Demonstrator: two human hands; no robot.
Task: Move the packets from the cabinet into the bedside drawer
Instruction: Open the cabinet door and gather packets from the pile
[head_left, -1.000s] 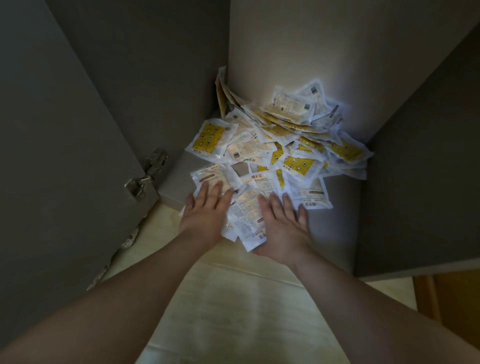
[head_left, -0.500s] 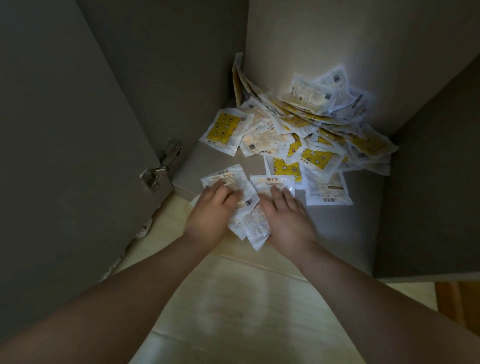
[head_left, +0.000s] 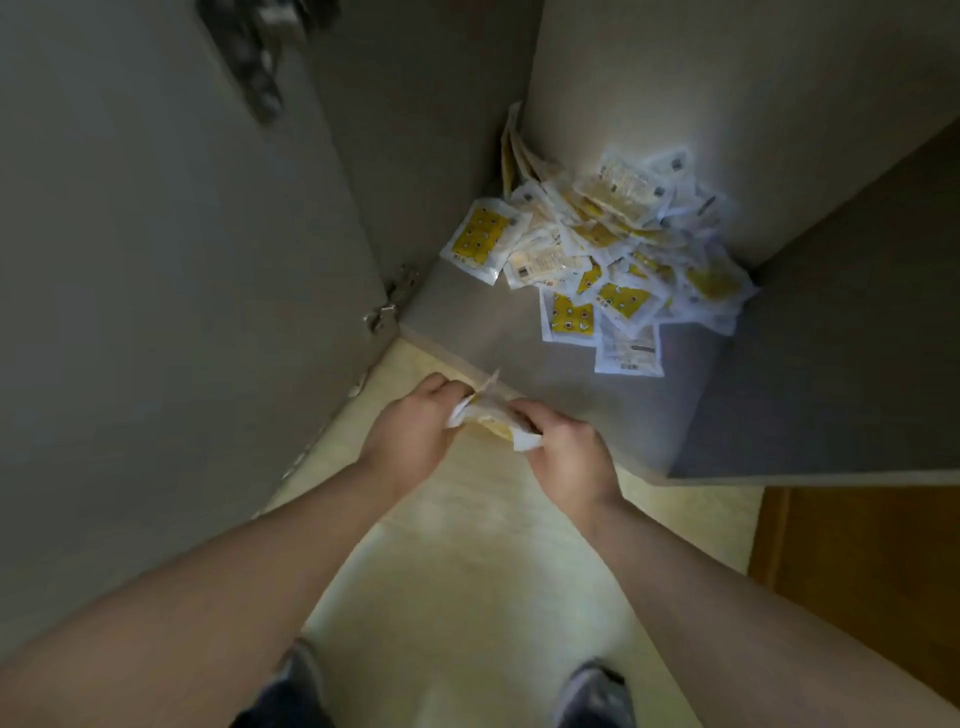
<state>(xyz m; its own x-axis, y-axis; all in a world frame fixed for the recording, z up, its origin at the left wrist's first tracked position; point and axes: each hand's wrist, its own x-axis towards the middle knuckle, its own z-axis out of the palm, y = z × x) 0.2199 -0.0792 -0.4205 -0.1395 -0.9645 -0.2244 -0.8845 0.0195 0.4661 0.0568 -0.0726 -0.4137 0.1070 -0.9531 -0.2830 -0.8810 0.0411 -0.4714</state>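
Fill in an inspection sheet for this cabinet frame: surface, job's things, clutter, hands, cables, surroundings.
Surface: grey cabinet floor panel, dimly lit.
Job's things: loose pile of white and yellow plastic packets lies in the back right corner, some leaning on the rear wall; small bundle of white and yellow packets is held over the cabinet's front edge; bedside drawer not in view.
Clutter: nothing seen.
Grippers: left hand and right hand both grip the bundle, fingers curled round it.
Cables: nothing seen.
Surroundings: open grey cabinet door at left with metal hinge; pale floor; dark shoes.
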